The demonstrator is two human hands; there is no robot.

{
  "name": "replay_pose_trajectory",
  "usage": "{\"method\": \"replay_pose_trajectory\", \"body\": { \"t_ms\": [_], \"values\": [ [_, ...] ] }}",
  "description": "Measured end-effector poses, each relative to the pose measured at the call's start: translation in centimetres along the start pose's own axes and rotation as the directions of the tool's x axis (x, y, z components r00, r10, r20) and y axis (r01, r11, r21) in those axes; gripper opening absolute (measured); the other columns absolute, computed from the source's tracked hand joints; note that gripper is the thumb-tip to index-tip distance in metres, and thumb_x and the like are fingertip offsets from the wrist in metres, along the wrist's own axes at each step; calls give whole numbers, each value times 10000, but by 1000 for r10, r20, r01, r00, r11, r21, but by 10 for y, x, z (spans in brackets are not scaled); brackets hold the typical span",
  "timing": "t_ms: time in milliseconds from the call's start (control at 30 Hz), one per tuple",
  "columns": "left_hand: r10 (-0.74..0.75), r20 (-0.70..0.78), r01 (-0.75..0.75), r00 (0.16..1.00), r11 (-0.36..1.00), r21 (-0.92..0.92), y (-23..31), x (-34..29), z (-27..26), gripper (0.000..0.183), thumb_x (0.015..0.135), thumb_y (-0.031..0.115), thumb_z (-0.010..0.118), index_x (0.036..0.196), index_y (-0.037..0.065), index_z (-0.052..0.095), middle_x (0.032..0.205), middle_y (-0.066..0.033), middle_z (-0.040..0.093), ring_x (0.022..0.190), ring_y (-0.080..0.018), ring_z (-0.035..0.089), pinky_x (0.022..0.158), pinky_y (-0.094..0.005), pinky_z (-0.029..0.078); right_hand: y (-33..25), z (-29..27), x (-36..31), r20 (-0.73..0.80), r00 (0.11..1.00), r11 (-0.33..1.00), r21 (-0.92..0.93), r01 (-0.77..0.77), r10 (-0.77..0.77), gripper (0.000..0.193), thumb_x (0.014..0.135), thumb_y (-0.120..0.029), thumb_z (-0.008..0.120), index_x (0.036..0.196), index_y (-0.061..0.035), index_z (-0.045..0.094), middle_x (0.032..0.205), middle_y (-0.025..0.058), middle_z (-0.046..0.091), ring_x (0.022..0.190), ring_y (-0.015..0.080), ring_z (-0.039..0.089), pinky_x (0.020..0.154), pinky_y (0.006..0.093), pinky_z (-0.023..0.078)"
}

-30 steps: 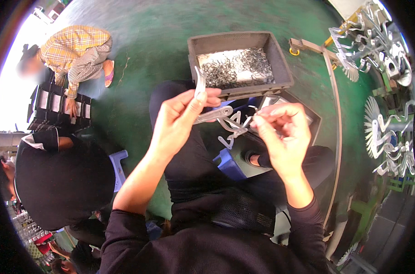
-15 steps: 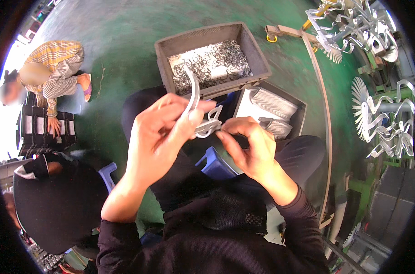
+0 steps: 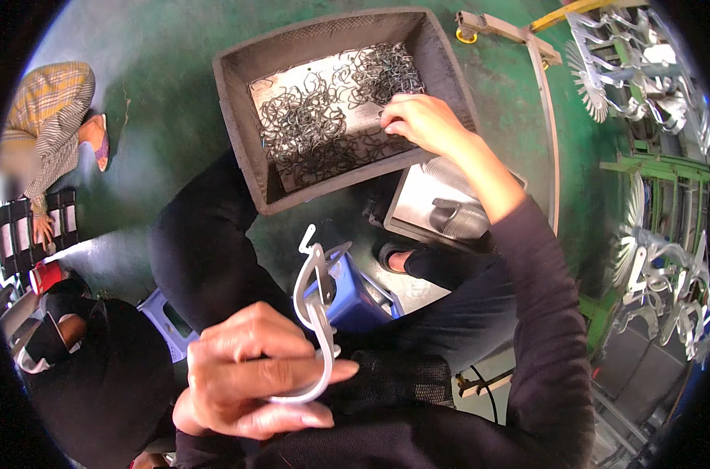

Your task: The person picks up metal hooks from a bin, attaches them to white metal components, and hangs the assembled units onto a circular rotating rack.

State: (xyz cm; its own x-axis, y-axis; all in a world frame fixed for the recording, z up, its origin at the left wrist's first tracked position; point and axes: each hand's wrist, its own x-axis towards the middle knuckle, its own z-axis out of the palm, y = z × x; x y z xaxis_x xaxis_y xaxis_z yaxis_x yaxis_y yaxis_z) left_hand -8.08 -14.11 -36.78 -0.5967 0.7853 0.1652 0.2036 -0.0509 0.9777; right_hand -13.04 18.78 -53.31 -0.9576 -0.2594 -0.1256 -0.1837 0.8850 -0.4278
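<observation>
My left hand [image 3: 253, 371] is closed round the lower end of a curved silver-white metal lever [image 3: 324, 344], held up over my lap. The lever's upper end carries a flat plate with a hole and a thin bent arm. My right hand [image 3: 427, 123] reaches over the right side of a grey plastic bin [image 3: 239, 133], thumb and fingers pinched together. What sits between those fingertips is too small to make out. Many small bent dark wire springs [image 3: 298, 117] lie in loose heaps on the bin's pale bottom.
Beside the bin, a tray [image 3: 417, 195] holds stacked grey metal parts. A blue plastic stool [image 3: 355, 301] stands between my legs. Racks of hanging metal parts [image 3: 659, 258] line the right. Two other people [image 3: 97, 375] work at the left, one near black crates [image 3: 66, 215].
My right hand has left the lever and moved forward into the bin. My left hand has come down and nearer with the lever. The view has shifted, bringing the bin closer.
</observation>
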Motion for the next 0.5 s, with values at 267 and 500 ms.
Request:
{"method": "replay_pose_trajectory", "body": {
  "t_ms": [267, 500],
  "values": [
    [-10, 74, 12, 997, 1000, -26, 1, 6, -10, 352, 607, 237, 798, 866, 18, 702, 733, -21, 597, 621, -143, 553, 532, -250, 443, 20, 41, 40, 298, 955, 928, -357, 108, 3, 91, 746, -87, 600, 826, -44, 592, 807, 111, 580, 830, 303, 584, 680, 400, 459],
    [-16, 22, 12, 1000, 986, 166, 21, 1, -2, 326, 601, 211, 792, 879, 63, 709, 723, -14, 595, 641, -158, 566, 576, -274, 459, -39, -40, 10, -29, 988, 802, 588, -105, 151, 96, 831, -89, 600, 847, -12, 546, 768, 38, 597, 692, 109, 554, 625, 253, 452]
  ]
}}
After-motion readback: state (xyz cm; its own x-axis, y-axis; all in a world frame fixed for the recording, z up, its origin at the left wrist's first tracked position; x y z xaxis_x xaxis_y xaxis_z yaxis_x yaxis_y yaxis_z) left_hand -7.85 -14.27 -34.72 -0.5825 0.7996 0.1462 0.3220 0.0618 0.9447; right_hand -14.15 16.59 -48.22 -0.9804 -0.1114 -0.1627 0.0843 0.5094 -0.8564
